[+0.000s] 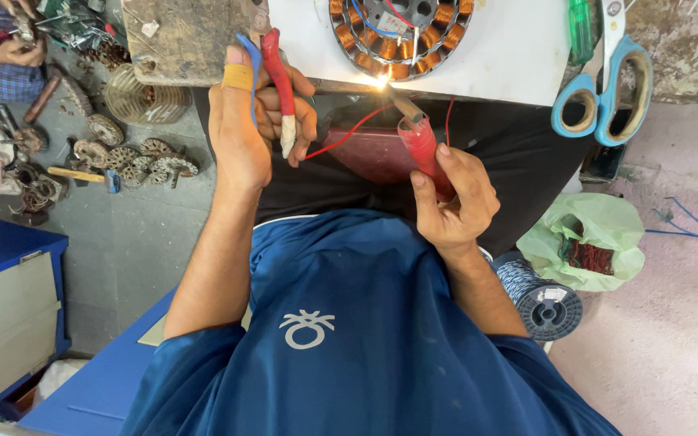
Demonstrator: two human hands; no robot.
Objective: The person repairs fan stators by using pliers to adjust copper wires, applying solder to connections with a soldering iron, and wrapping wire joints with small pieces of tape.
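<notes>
A round motor stator (401, 34) with several copper coils lies on a white board (510, 56) at the workbench edge. My right hand (452, 198) grips a red-handled soldering iron (419, 141); its tip touches the stator's near rim, where a bright spark (381, 79) glows. My left hand (250, 121), a yellow band on the thumb, holds pliers (276, 77) with red and blue handles upright beside the bench. A red wire (347, 134) runs from the stator down toward my lap.
Blue-handled scissors (603, 85) and a green screwdriver (581, 28) lie on the bench at right. On the floor sit a green bag (595, 234), a wire spool (544, 300), old windings (135, 157) and a hammer (82, 175). Another person's hands (18, 44) work at top left.
</notes>
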